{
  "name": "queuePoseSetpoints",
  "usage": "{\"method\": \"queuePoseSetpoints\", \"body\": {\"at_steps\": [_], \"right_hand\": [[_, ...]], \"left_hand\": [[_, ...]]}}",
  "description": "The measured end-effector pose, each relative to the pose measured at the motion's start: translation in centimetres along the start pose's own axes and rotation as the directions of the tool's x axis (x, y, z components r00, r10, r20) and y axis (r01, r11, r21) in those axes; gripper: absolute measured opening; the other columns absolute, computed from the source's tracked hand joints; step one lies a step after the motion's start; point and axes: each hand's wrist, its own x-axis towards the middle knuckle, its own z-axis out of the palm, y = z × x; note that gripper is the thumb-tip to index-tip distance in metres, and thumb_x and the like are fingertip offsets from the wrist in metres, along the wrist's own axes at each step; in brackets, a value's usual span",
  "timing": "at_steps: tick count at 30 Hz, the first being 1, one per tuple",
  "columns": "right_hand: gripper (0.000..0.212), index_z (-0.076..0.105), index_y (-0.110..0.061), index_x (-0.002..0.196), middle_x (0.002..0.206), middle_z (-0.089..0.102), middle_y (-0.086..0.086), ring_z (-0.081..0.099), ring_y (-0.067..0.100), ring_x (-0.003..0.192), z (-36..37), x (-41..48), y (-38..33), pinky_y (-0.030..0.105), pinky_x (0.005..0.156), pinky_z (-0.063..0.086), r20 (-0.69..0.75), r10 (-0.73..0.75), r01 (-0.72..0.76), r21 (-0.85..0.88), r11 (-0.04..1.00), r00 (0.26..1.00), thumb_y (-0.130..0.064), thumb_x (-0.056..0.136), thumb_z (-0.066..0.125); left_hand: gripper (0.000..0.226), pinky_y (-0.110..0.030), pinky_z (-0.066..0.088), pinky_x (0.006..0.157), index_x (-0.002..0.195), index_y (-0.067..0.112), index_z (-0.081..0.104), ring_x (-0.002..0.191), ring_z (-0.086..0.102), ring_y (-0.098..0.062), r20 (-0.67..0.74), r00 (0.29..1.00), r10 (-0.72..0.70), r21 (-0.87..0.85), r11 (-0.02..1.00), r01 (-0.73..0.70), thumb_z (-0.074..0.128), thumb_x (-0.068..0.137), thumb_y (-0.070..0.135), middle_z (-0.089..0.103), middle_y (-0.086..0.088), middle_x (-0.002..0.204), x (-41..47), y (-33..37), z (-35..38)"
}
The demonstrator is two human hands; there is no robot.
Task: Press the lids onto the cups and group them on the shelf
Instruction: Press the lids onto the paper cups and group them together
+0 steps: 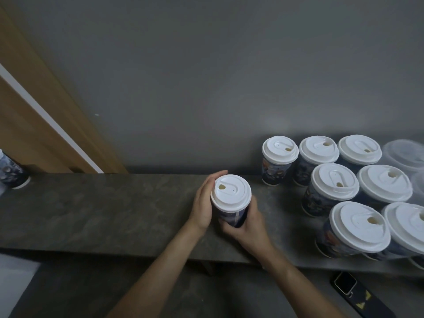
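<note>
A dark printed paper cup (234, 218) with a white lid (231, 193) on top stands at the middle of the dark stone shelf (103, 210). My left hand (204, 203) lies flat against its left side. My right hand (246, 224) wraps its lower right side. To the right, several lidded cups stand close together in a group (335, 184); the nearest one (358, 228) is by the shelf's front edge.
Clear plastic lids (405, 153) lie at the far right behind the group. Another printed cup (12, 171) stands at the shelf's far left end. A phone (345, 283) lies on the lower surface at the right. A grey wall rises behind the shelf.
</note>
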Motion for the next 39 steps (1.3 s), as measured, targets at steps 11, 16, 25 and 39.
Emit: {"method": "queuePoseSetpoints", "body": {"at_steps": [11, 16, 25, 39], "right_hand": [[0.093, 0.050, -0.033, 0.138, 0.137, 0.062, -0.014, 0.058, 0.003, 0.128, -0.1, 0.1, -0.4, 0.034, 0.105, 0.051, -0.006, 0.014, -0.014, 0.035, 0.999, 1.000, -0.043, 0.060, 0.100], [0.084, 0.052, -0.033, 0.141, 0.137, 0.062, -0.022, 0.058, 0.000, 0.129, -0.4, 0.3, -0.4, 0.033, 0.108, 0.050, 0.060, -0.015, 0.015, -0.008, 1.000, 0.998, -0.025, 0.068, 0.094], [0.085, 0.050, -0.041, 0.137, 0.136, 0.063, -0.017, 0.058, 0.003, 0.128, -0.3, 0.4, -0.2, 0.037, 0.106, 0.051, 0.017, -0.036, 0.037, -0.018, 0.999, 0.999, -0.032, 0.065, 0.096], [0.079, 0.048, -0.049, 0.131, 0.130, 0.061, -0.010, 0.058, 0.007, 0.124, -0.2, 0.6, 0.6, 0.034, 0.104, 0.050, 0.031, -0.085, 0.088, -0.099, 0.991, 0.996, -0.040, 0.068, 0.094]], "left_hand": [[0.040, -0.018, 0.049, 0.088, 0.104, 0.014, 0.075, 0.102, 0.069, -0.007, -0.125, 0.991, -0.037, -0.023, 0.999, 0.034, 0.037, 0.104, 0.002, 0.077, 0.006, 0.104, -0.7, 0.8, 1.4], [0.038, -0.024, 0.053, 0.085, 0.098, 0.014, 0.079, 0.097, 0.071, -0.013, 0.076, 0.981, -0.180, -0.132, 0.973, 0.189, 0.041, 0.102, 0.011, 0.078, -0.006, 0.102, 0.3, 2.3, 0.5], [0.039, -0.037, 0.053, 0.096, 0.113, 0.007, 0.073, 0.107, 0.070, -0.023, 0.111, 0.970, -0.215, -0.131, 0.965, 0.229, 0.038, 0.108, 0.022, 0.076, -0.012, 0.111, 0.6, 2.1, 0.2], [0.042, -0.037, 0.053, 0.095, 0.114, -0.001, 0.072, 0.104, 0.071, -0.025, 0.157, 0.959, -0.236, -0.139, 0.956, 0.258, 0.037, 0.107, 0.021, 0.075, -0.018, 0.111, 1.2, 2.3, -0.2]]}}
